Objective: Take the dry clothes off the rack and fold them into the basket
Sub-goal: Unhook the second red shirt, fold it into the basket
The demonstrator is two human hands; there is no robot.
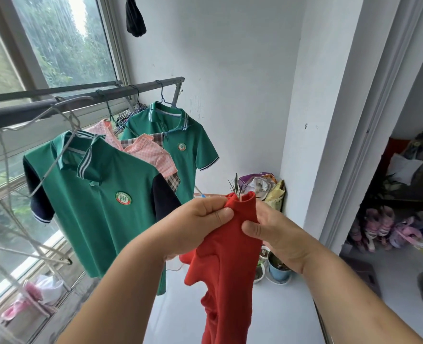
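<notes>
A red garment (226, 264) hangs down in front of me, held up by its top edge. My left hand (195, 224) pinches that edge on the left and my right hand (270, 232) grips it on the right. On the rack bar (86, 99) by the window hang a near green polo shirt (106, 207) with dark sleeves, a far green polo shirt (178, 150), and a pink checked garment (148, 152) between them, all on hangers. No basket is in view.
A dark cloth (134, 18) hangs high on the wall. Potted plants (277, 269) and bags (260, 183) stand in the corner on the floor. Shoes (381, 227) lie past the doorway on the right. Cords (14, 170) and small items hang at the window on the left.
</notes>
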